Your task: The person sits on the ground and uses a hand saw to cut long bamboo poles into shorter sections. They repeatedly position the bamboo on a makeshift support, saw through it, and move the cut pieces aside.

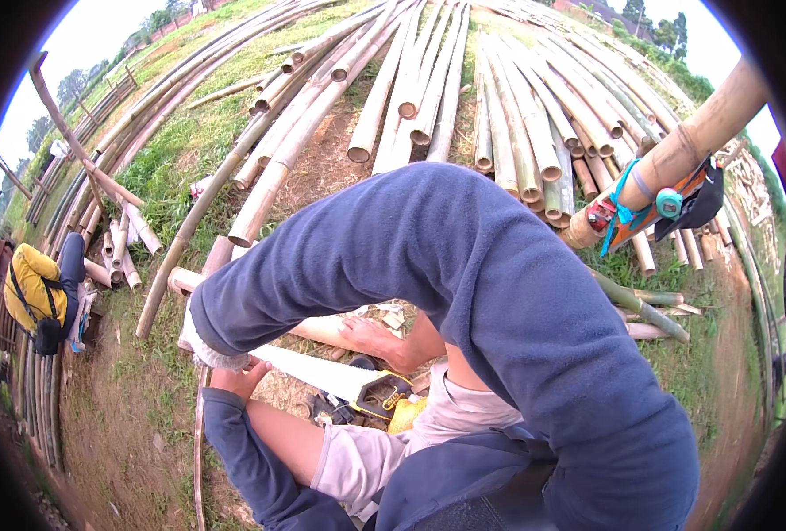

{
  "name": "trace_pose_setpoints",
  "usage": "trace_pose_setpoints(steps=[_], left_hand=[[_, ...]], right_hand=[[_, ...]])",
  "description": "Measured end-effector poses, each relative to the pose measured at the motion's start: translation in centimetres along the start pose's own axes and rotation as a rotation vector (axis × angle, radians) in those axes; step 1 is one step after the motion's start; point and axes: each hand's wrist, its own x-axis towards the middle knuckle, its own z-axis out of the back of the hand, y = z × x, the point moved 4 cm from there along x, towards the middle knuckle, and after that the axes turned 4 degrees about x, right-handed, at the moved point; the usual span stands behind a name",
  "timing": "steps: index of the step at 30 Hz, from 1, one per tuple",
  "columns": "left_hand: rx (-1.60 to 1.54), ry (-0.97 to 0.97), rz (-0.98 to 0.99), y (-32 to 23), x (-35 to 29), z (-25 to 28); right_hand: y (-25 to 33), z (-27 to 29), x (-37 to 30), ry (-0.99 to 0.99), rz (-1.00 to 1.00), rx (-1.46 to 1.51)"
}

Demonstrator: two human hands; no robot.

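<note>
This is an open-air work yard for bamboo, set on rough grass [172,168] and bare dirt [110,416]. Long bamboo poles [510,119] lie in large rows across the ground, their cut ends showing. A hand saw [344,380] and pale wood chips [393,314] sit close by, with trees [663,34] and bright sky [720,25] beyond.
</note>
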Motion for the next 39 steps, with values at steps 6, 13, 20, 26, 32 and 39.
trace_pose_setpoints(steps=[6,13,20,26,32,39], left_hand=[[-0.065,-0.076,-0.031,-0.5,-1.1,0.9],[-0.054,-0.062,0.039,0.6,-2.7,1.2],[-0.045,-0.060,0.032,1.2,-2.4,1.0],[-0.048,-0.053,0.037,1.2,-2.0,1.2],[0.056,-0.031,0.072,-0.8,-2.3,1.2],[0.078,0.034,0.160,-1.1,-3.9,1.3]], right_hand=[[-4.0,-7.9,-6.7,0.096,-0.305,0.207],[-10.8,-18.1,-13.8,0.223,-0.493,0.280],[-17.6,-24.5,-21.1,0.165,-0.707,0.292],[-23.0,-37.0,-19.0,0.463,0.054,0.532],[-28.0,-34.1,-26.6,-0.011,-0.908,0.488],[-31.5,-26.3,-29.5,-0.458,-1.248,0.315]])
